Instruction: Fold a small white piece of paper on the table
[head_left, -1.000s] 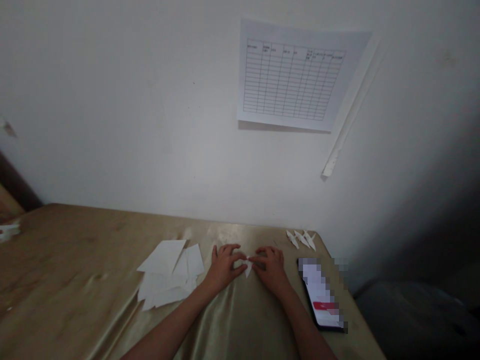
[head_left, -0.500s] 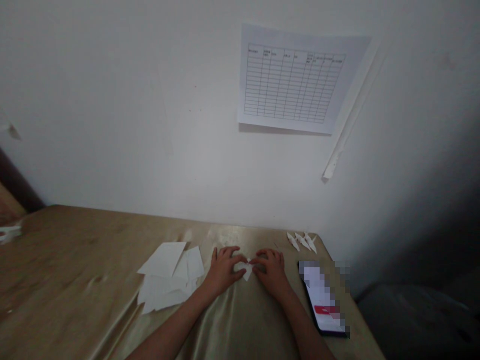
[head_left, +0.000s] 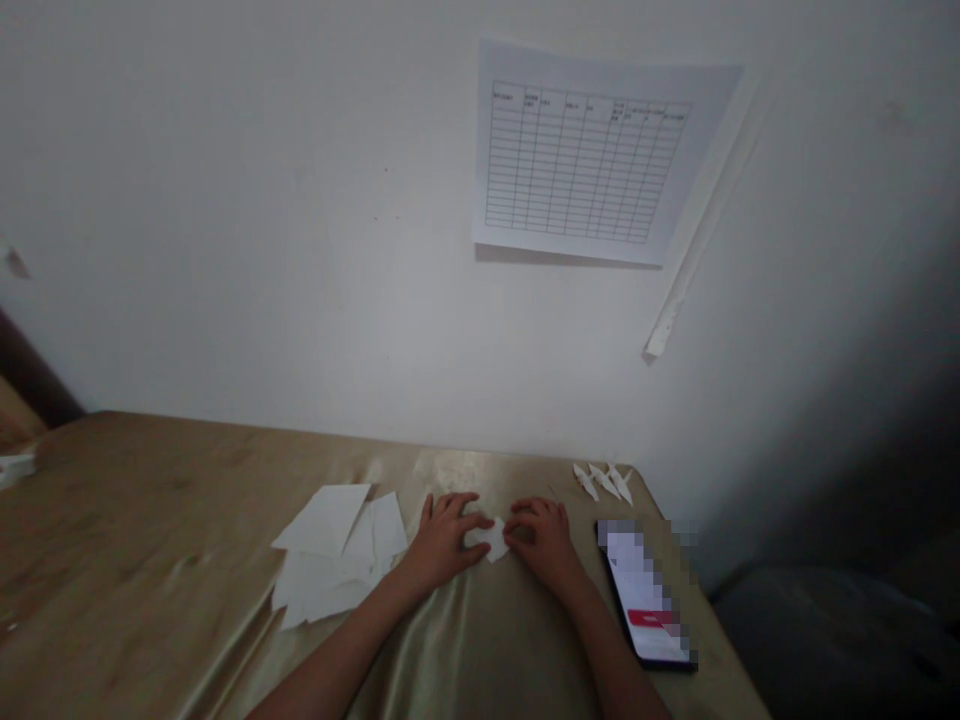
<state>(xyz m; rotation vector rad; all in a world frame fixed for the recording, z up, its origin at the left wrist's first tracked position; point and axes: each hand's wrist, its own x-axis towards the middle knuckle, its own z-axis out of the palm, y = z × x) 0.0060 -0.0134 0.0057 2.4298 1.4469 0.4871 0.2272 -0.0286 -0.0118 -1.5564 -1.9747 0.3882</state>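
Observation:
Between my two hands a small folded piece of white paper (head_left: 496,542) lies at the tablecloth, its lower corner pointing toward me. My left hand (head_left: 448,537) grips its left side with thumb and forefinger, the other fingers curled above. At the right edge, the thumb and forefinger of my right hand (head_left: 541,540) pinch the paper. Fingertips cover parts of the folds. Left of my left hand is a loose pile of white paper sheets (head_left: 330,580). Several small folded paper cranes (head_left: 603,482) stand in a row at the back right.
A phone (head_left: 649,600) with a lit, partly blurred screen lies right of my right forearm. The table wears a shiny gold-brown cloth (head_left: 187,520). Behind it rises a white wall with a printed table sheet (head_left: 577,160) and a cable cover strip (head_left: 697,230).
My fingertips have parted slightly at the top of the folded paper, and more of its upper part shows. The right hand has shifted a little to the right edge.

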